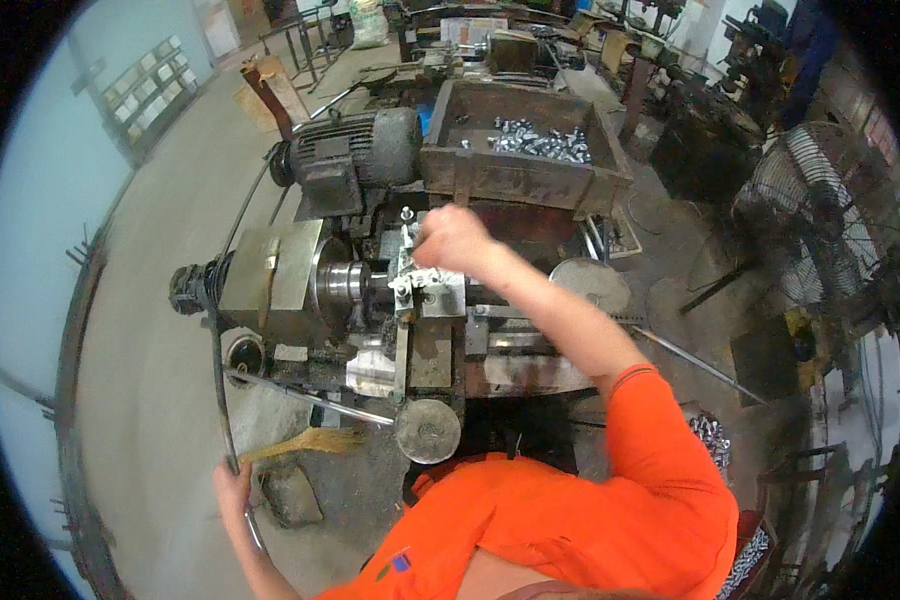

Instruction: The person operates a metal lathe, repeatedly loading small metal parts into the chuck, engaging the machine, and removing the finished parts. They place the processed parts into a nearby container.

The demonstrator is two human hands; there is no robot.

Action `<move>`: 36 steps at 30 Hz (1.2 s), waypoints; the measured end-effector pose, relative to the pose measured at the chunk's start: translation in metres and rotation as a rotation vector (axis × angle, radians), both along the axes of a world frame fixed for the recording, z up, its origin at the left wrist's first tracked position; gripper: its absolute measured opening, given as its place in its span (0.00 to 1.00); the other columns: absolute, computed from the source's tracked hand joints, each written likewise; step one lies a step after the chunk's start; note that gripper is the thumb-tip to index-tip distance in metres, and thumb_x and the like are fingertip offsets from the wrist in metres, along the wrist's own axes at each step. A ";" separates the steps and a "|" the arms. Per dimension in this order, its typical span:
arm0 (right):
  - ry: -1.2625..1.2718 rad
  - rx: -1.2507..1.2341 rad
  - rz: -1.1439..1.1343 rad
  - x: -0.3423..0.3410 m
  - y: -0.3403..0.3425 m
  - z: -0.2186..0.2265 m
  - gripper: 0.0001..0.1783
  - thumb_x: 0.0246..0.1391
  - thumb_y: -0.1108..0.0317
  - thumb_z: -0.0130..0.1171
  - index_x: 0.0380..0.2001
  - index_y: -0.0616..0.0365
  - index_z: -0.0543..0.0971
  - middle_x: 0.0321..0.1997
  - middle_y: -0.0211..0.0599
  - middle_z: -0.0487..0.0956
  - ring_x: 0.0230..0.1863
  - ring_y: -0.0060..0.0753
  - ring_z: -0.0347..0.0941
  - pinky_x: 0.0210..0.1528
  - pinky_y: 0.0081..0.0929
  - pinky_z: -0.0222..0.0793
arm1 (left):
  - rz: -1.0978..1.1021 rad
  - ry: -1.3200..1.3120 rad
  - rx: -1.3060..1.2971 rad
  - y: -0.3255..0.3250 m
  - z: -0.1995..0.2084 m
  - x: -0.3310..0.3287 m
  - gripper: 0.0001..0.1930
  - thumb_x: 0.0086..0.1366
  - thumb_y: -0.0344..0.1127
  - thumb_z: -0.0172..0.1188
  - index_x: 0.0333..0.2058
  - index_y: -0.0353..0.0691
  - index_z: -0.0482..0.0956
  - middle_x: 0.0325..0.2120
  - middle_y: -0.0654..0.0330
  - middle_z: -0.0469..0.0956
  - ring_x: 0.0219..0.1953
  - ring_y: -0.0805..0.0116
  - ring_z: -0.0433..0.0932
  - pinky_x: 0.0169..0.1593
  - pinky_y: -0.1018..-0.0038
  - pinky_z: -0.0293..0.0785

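In front of me stands a small lathe with a grey headstock cover and a shiny round chuck. My right hand is closed just behind the tool block on the carriage, beside a small upright bolt. Its fingertips are hidden, so what they hold cannot be made out. Low at the left, my left hand is wrapped round the lower end of a long dark lever, which runs up to the headstock's left end. A round handwheel sits at the lathe's front.
Behind the lathe are a ribbed electric motor and a rusty metal box holding many small shiny metal parts. A straw broom lies on the floor near my left hand. A large fan stands at the right.
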State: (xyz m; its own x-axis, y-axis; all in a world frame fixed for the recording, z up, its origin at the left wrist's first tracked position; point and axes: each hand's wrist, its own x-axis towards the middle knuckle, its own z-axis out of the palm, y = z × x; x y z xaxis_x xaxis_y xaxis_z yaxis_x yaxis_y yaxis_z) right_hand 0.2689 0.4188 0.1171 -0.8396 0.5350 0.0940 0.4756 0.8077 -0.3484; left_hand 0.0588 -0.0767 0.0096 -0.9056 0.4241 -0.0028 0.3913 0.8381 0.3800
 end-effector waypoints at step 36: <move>-0.999 -0.320 -1.195 0.526 -0.095 -0.219 0.25 0.43 0.57 0.53 0.46 0.53 0.75 0.54 0.47 0.68 0.57 0.42 0.63 0.56 0.36 0.60 | -0.660 0.000 0.137 0.229 -0.082 0.028 0.19 0.60 0.43 0.56 0.38 0.29 0.75 0.34 0.48 0.78 0.35 0.55 0.76 0.41 0.67 0.69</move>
State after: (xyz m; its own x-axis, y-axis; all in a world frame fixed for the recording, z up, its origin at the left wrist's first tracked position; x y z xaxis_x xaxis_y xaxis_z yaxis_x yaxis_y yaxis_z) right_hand 0.7953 0.3237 -0.1015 0.4077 0.7918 -0.4548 0.8868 -0.2244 0.4041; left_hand 0.0869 0.1521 -0.0727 -0.4564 0.8852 0.0903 0.8049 0.3675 0.4660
